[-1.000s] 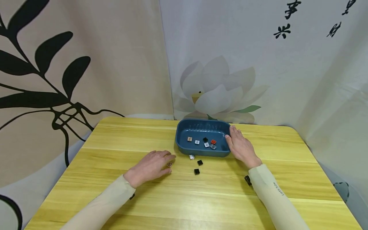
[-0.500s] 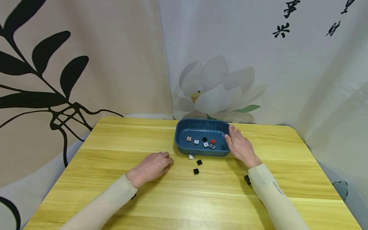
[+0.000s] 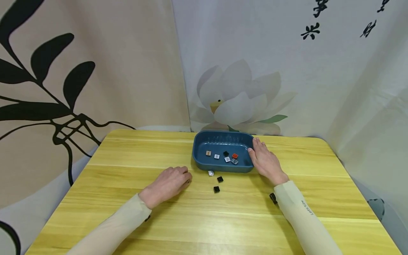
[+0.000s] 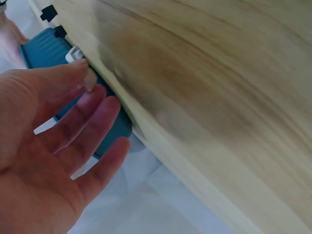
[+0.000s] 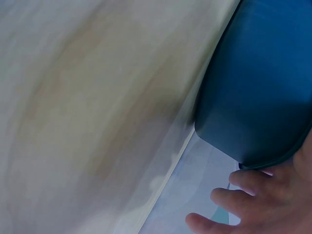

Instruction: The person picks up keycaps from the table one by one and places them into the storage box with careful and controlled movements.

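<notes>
My left hand (image 3: 168, 185) is low over the wooden table, left of the blue tray. In the left wrist view its thumb and index finger pinch a small pale brown keycap (image 4: 90, 80), while the other fingers stay spread. My right hand (image 3: 268, 164) lies with fairly straight fingers along the right end of the tray (image 3: 223, 169). Inside the tray are several keycaps: a beige one (image 3: 208, 153), white ones, a black one, a red one (image 3: 234, 156) and a grey one (image 3: 234, 162).
In front of the tray lie a white keycap (image 3: 211, 173) and two black keycaps, one (image 3: 220, 179) close to the tray and another (image 3: 216, 189) nearer to me. A printed curtain (image 3: 143, 71) hangs behind the table's far edge (image 3: 153, 131).
My left fingers have closed on the brown keycap that lay on the table between them. The right hand has stayed at the tray's end. The head view has shifted slightly.
</notes>
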A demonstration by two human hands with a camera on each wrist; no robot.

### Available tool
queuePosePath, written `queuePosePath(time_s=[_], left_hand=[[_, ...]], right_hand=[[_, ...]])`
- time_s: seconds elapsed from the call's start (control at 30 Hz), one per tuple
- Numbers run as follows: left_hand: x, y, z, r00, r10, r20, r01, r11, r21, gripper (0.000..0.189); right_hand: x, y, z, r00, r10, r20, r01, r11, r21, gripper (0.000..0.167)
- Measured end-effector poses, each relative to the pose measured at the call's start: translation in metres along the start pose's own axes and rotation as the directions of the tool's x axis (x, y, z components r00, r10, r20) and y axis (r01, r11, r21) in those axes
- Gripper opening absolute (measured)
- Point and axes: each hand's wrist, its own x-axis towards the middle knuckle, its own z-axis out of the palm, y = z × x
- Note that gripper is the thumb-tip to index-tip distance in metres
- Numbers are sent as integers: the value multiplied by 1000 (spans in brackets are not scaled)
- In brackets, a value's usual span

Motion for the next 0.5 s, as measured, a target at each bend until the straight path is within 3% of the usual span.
queuePosePath(time_s=[0.5], left_hand=[[13,11,-19,987,-13,-158,11,1000,-14,14]], right_hand=[[-1,-1,-2,1000,-5,6,5,1000,-7,67]])
